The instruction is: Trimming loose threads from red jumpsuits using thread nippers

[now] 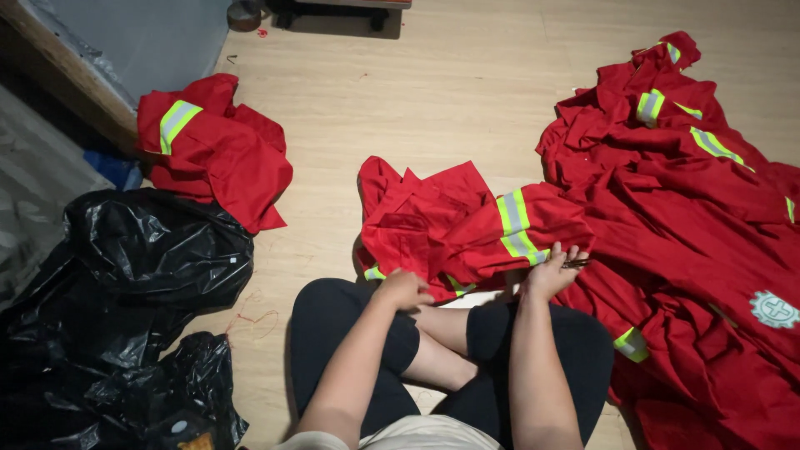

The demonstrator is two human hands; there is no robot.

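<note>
We see a wide wooden floor point(433, 92) first, and on its right side a big heap of red work clothes point(692, 242) with yellow-and-grey reflective stripes. At left sit crumpled black plastic bags point(125, 283), and above them a smaller folded red bundle point(212, 150). Between the piles, just before our crossed legs, lies one red garment point(454, 221) — its striped sleeve stretches right toward the heap. Our left hand point(403, 289) is curled shut, bunching the garment's lower edge. Our right hand point(554, 268) rests on the striped sleeve with fingers partly bent around a small dark tool point(575, 263) — too small for us to tell its kind.
</note>
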